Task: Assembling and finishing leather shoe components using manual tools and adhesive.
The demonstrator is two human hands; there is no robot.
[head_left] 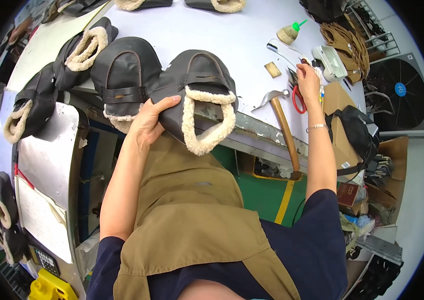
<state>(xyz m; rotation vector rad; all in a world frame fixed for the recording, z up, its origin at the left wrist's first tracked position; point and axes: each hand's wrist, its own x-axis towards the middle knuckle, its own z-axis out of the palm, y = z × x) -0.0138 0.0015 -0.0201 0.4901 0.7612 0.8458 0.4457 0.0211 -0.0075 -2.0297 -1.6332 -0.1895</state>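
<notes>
My left hand (151,117) grips a black leather shoe (172,85) with a cream fleece lining, thumb on its side. The shoe hangs partly over the table's near edge, its fleece opening toward me. A matching shoe (127,65) lies right beside it on the left. Over the right part of the table, my right hand (309,82) has its fingers curled together among small tools; what is between them is hidden. Just left of that hand are red-handled scissors (299,100). A hammer (283,125) with a wooden handle lies nearer me, its handle past the edge.
A brush (274,47), a small tan block (272,69), a green-tipped bottle (288,34) and a white plastic tray (331,64) are on the table (252,30). More fleece-lined shoes (34,105) sit at left. A large fan (397,92) and cardboard boxes stand at right.
</notes>
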